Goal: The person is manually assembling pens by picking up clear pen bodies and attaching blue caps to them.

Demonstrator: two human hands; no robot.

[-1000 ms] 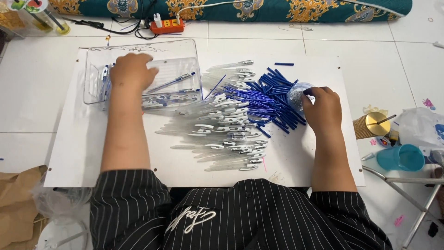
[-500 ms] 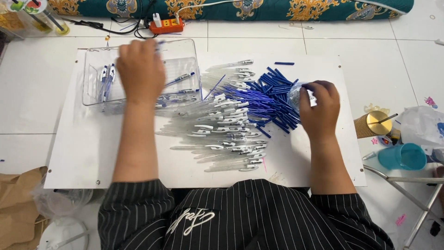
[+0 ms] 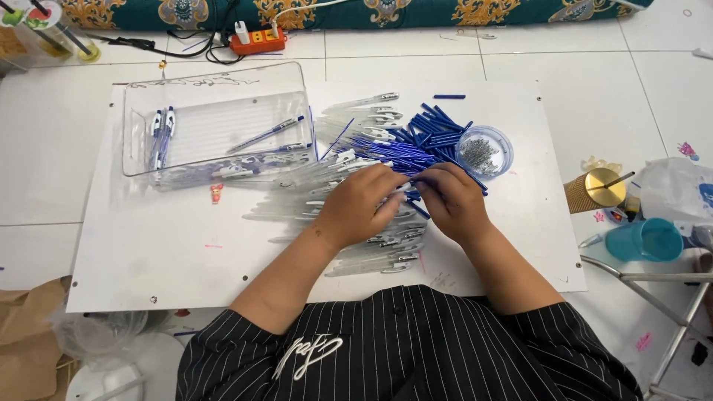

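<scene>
Two hands meet in the middle of the white board (image 3: 148, 252) on the floor. Both arms reach forward from the striped shirt and bend in toward each other. The left hand (image 3: 362, 206) lies palm down, fingers curled over a clear pen barrel (image 3: 397, 190). The right hand (image 3: 453, 200) is curled too, its fingertips pinching the same small spot. The barrel is mostly hidden; it seems to lie sideways, left to right. It sits over the pile of clear barrels (image 3: 349, 171), beside the heap of blue refills (image 3: 431, 137). Finished pens rest in the clear tray (image 3: 215, 82). A small bowl of springs (image 3: 484, 152) stands near the right hand.
</scene>
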